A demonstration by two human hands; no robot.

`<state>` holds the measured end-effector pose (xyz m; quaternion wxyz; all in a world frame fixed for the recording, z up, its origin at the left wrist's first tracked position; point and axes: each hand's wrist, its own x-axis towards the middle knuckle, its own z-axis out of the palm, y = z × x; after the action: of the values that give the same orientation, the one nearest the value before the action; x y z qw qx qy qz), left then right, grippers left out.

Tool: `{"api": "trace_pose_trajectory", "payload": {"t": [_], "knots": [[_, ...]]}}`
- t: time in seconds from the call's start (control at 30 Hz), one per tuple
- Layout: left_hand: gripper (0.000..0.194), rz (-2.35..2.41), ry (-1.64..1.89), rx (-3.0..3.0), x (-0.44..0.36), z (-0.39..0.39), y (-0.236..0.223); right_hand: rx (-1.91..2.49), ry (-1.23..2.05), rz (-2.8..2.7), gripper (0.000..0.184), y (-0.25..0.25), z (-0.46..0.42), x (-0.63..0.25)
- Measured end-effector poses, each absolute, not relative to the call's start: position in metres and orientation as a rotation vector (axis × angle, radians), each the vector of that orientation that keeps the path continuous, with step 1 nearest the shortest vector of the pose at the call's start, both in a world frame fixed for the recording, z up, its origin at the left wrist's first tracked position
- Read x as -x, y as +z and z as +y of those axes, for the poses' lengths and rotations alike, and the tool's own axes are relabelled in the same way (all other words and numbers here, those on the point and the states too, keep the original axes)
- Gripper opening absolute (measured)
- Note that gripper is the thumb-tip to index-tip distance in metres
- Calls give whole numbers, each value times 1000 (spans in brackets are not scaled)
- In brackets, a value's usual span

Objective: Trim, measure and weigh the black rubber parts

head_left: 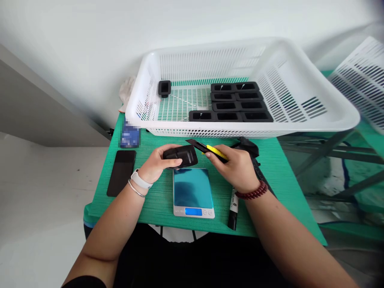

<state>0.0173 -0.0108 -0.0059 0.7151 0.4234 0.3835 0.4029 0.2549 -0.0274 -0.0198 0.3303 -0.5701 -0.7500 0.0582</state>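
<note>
1. Black block [181, 154]: serving as clock centre; it is being held raised beyond the scale [192, 188], at five o'clock. Contact with the scale cannot be told.
2. Left hand [154, 163]: pinching the block between thumb and fingers.
3. Right hand [237, 164]: curling round the yellow-and-black knife [217, 152] at three o'clock; the bare blade is pointing towards the block's far edge, apparently without touching.
4. Progress: in judgement, this block is awaiting or undergoing trimming; no cut is showing. Towards two o'clock, grouped blocks [237, 105] are lying in the white basket [210, 127], showing nine hollows; they are possibly finished, though this cannot be confirmed. A loose block [164, 87] is sitting apart near twelve; its status is unclear.
5. Surroundings: a phone [121, 173] is lying near nine, a blue packet [130, 135] at ten, a marker [233, 208] at four, all on the green table [159, 208].
6. Obstructions: the scale is occupying the space beneath; the marker is lying close to the right wrist; the basket is closing off twelve to two.
</note>
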Motion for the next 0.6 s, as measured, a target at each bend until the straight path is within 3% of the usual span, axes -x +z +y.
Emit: {"api": "trace_pose_trajectory", "payload": {"t": [0.6], "knots": [[41,850,1195,-749,-16,-6,-9,1293,73,-2088,35,-13,-32,-253]]}}
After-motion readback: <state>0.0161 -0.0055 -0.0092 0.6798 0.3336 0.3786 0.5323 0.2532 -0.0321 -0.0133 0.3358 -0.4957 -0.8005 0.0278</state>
